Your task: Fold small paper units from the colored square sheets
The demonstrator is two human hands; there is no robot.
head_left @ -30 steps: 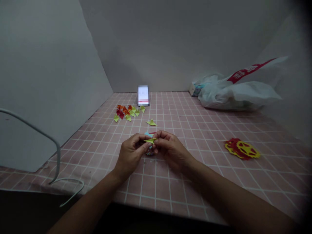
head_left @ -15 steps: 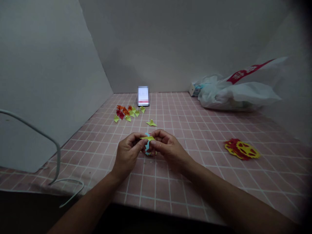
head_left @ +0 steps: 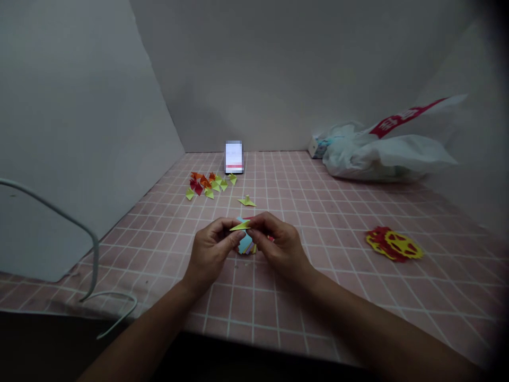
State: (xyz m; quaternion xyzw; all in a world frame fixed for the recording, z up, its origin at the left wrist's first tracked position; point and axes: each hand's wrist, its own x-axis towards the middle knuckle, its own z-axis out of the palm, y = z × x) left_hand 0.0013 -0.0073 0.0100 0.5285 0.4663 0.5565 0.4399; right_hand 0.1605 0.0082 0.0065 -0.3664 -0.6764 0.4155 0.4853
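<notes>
Between my two hands is a small folded piece of yellow paper (head_left: pixel 240 226). My left hand (head_left: pixel 212 249) pinches its left part between thumb and fingers. The fingertips of my right hand (head_left: pixel 280 241) are closed on its right end. Beneath the hands lies a stack of coloured paper (head_left: pixel 245 243), light blue on top, with other colours fanned at its edge; my fingers hide part of it. Just beyond the hands a folded yellow paper piece (head_left: pixel 247 201) rests on the cloth. Several folded red, orange and yellow paper pieces (head_left: pixel 204 183) lie grouped farther back on the left.
A phone (head_left: pixel 234 157) with a lit screen stands near the back wall. White plastic bags (head_left: pixel 382 156) and a tissue box (head_left: pixel 317 147) sit at the back right. Red and yellow cut-out discs (head_left: pixel 397 245) lie at the right. A white cable (head_left: pixel 95 254) crosses the left edge.
My right hand has shifted slightly to the right and turned, showing more of the paper stack beneath. The folded yellow paper has tilted, its right end higher.
</notes>
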